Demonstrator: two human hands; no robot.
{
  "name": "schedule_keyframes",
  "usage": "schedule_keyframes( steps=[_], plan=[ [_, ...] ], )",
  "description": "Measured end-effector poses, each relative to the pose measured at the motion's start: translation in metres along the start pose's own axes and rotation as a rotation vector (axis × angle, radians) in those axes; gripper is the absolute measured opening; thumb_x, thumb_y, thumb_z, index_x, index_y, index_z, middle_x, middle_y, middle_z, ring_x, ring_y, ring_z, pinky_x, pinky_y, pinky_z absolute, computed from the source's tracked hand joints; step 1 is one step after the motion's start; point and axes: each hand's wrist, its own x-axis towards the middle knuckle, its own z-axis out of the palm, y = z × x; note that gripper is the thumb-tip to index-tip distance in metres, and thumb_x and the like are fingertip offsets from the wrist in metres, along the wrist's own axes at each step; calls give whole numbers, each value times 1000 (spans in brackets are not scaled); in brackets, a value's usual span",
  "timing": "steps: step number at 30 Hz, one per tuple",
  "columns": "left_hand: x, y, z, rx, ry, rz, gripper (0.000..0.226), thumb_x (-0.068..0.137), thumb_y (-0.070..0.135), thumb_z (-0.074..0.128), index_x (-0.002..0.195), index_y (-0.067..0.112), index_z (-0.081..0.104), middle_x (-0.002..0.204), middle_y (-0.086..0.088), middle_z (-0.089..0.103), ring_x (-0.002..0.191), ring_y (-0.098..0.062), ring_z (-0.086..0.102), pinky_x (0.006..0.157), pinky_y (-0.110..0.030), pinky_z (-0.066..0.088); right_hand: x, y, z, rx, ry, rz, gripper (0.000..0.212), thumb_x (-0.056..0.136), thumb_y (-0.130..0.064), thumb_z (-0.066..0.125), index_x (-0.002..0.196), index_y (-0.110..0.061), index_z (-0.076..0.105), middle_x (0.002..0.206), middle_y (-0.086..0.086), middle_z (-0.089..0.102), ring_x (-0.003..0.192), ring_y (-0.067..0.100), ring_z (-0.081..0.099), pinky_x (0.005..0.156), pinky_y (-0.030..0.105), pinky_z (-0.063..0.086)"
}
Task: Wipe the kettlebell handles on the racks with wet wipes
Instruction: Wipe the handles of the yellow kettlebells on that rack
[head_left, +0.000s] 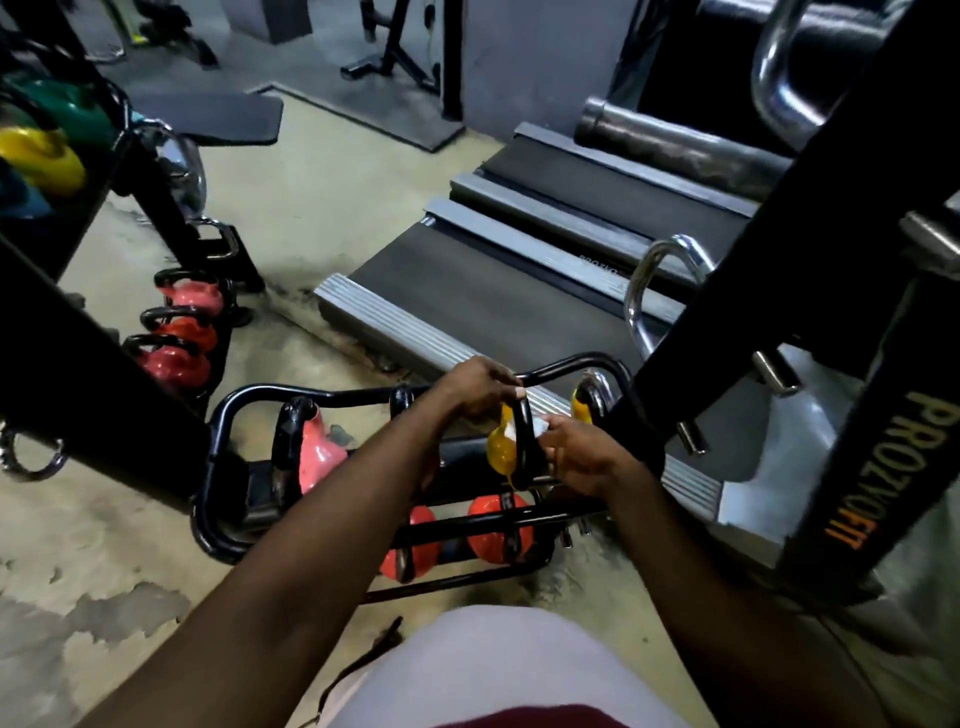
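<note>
While the yellow kettlebell (500, 449) is sitting on the top row of the black rack (228, 415), the left hand (480, 387) is curling over the top of its black handle (523, 441) and holding it. The right hand (584, 457) is pinching a white wipe (541, 426) and pressing it on the side of the handle. Red kettlebells (496, 525) are sitting on the row below, and a pink one (319, 452) is standing to the left. A treadmill (493, 296) is lying just behind the rack.
</note>
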Motion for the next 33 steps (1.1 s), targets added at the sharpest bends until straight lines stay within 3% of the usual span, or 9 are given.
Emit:
schedule_keyframes(
  steps=[3,8,12,15,18,22,25,29,33],
  plan=[
    [3,-4,3,-15,0,-22,25,85,21,77,105,7,76,97,-14,75,78,-15,66,83,-35,56,11,-9,11,113,106,-25,19,86,6,55,80,-6,69,72,5,66,66,16,63,68,29,51],
    [3,-7,-1,80,30,2,18,86,28,74,98,14,78,89,-7,77,78,-15,69,83,-37,56,1,-9,25,72,163,-102,24,90,8,48,74,-5,59,56,2,60,46,10,56,45,22,46],
    [-1,-6,-4,177,30,13,24,87,36,71,103,19,78,94,1,77,86,-11,69,75,-25,52,-29,23,12,-62,322,-254,22,91,4,52,93,-11,68,77,6,69,69,20,65,57,27,52],
    [-4,-4,-4,174,50,-4,34,82,53,71,100,25,78,92,5,76,86,-10,69,76,-25,52,-22,31,19,-409,459,-497,15,93,-15,60,101,-20,72,92,-3,72,88,15,67,75,30,53],
    [-4,0,-4,202,60,-43,44,73,62,74,101,28,78,92,6,76,85,-10,69,81,-29,57,-8,30,33,-773,649,-796,18,92,-19,63,106,-14,73,103,2,67,98,14,60,89,28,47],
    [-3,1,-5,175,53,-51,47,67,60,80,100,26,78,94,6,76,88,-9,69,86,-34,58,-4,51,27,-1107,674,-987,27,89,-12,63,117,-9,66,98,7,58,89,23,54,75,38,47],
    [-5,3,-5,188,41,-45,48,70,60,79,104,25,77,98,5,76,91,-11,69,87,-34,57,-9,70,15,-1193,640,-1034,24,91,-13,66,116,-9,67,95,7,56,87,24,52,70,43,47],
    [-6,5,-5,207,41,-35,46,74,59,76,106,26,77,100,4,76,94,-13,68,88,-34,56,-8,52,17,-1069,685,-957,21,85,-21,69,105,-15,71,120,9,56,113,24,50,97,36,43],
    [-6,6,-6,249,61,-24,39,80,58,70,97,24,79,93,3,77,91,-13,68,83,-31,56,-9,39,25,-1065,662,-930,12,87,-19,62,94,-16,71,103,2,64,97,21,56,83,41,48]
  ],
)
